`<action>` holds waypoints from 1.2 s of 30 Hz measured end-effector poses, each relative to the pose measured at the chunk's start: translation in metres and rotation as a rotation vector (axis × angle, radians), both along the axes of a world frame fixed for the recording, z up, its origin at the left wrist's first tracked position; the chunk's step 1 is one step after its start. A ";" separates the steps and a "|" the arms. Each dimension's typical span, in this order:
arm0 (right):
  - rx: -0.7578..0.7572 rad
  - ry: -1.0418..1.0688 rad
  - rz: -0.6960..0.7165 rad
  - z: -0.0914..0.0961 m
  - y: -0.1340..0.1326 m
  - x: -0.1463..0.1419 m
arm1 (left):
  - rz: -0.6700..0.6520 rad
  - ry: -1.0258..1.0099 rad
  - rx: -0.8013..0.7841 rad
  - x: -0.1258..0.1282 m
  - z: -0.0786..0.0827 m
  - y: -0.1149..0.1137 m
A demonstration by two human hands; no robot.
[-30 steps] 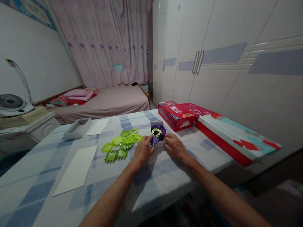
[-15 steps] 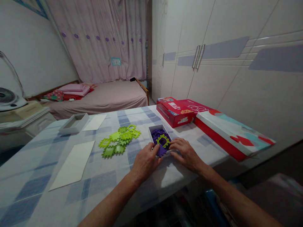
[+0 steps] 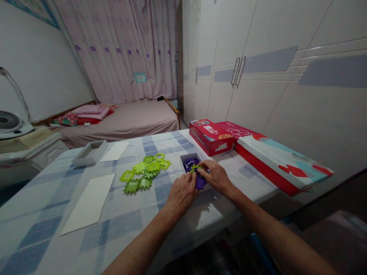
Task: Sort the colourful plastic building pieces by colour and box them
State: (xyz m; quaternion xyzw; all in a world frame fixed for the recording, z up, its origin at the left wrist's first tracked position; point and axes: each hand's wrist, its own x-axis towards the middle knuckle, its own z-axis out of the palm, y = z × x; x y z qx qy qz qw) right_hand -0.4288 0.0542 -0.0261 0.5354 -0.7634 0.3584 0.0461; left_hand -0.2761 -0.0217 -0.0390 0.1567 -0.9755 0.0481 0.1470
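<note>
A small white box [image 3: 184, 165] holds several purple interlocking toy pieces [image 3: 189, 162]. Over its near side, a yellow-green toothed interlocking piece [image 3: 195, 167] and a purple interlocking piece [image 3: 200, 182] are close together, partly covered by my fingers. My left hand [image 3: 182, 191] is closed at their left side, its fingertips pinching the purple piece. From the right, my right hand [image 3: 215, 175] has its fingers closed on the green piece. Whether the two pieces are joined is hidden. Left of the box, several green interlocking pieces [image 3: 145, 171] lie in a loose cluster on the checked tablecloth [image 3: 123, 225].
An open grey-white box lid or tray [image 3: 90, 153] and two white cards, one far [image 3: 115, 151] and one near [image 3: 88, 202], lie at the left. Red boxes [image 3: 210, 139] and a large red-and-white box [image 3: 282, 162] stand along the table's right side.
My right hand has moved left and up from the box's right edge onto the green piece. My left hand has shifted slightly right, and the purple piece has moved a little right with it.
</note>
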 end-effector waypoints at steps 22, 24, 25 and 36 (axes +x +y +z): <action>0.217 0.116 0.013 0.020 -0.056 -0.011 | -0.083 0.091 0.166 0.004 0.002 -0.005; 0.284 0.203 0.051 0.012 -0.048 -0.017 | -0.102 0.088 0.187 0.008 0.000 -0.004; 0.295 0.227 0.063 0.009 -0.045 -0.020 | -0.098 0.086 0.187 0.009 -0.002 -0.004; 0.165 0.076 0.002 0.010 -0.044 -0.022 | -0.046 0.078 0.209 0.008 -0.001 -0.003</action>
